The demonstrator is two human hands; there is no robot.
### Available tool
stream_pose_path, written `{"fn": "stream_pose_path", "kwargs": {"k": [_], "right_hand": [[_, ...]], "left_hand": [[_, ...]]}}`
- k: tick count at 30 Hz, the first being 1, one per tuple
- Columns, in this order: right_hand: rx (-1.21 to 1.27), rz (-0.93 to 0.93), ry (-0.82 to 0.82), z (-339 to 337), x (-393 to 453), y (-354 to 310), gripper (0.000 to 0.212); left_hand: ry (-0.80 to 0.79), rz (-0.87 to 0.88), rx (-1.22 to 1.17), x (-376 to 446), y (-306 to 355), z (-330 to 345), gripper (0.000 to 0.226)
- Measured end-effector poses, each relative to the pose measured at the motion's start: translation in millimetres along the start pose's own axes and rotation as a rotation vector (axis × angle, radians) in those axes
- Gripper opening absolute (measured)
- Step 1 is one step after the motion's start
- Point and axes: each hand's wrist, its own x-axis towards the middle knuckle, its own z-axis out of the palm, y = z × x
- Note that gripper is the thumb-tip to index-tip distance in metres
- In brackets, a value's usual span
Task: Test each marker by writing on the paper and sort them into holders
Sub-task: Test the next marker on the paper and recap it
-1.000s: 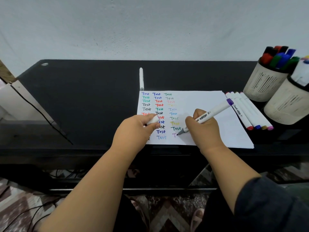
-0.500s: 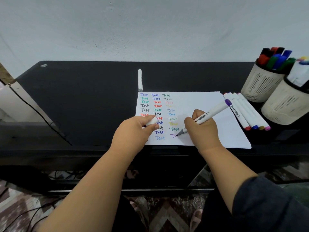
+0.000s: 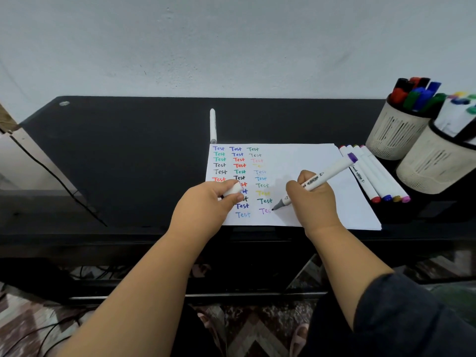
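while the right hand (image 3: 313, 202) pinched the white purple-capped marker (image 3: 319, 180) near the white paper sheet's (image 3: 309, 158) front edge, the left hand (image 3: 206, 204) gripped its white cap (image 3: 232, 189); finishing the word wanted light, even strokes.

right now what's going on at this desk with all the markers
A person is testing markers on a sheet of paper. The right hand holds a purple-ended marker, tip on the paper, partway through a purple "Test". The left hand grips its white cap. Four markers lie beside the paper; two holders hold others.
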Motion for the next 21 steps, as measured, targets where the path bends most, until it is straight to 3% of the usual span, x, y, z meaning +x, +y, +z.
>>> {"fn": "stream_pose_path", "kwargs": {"k": [21], "right_hand": [[0.049,0.059,0.012,-3.2,-0.7,-5.2,0.036]], "left_hand": [[-0.033,0.016,-0.001,-1.7,1.3,4.5,0.036]]}}
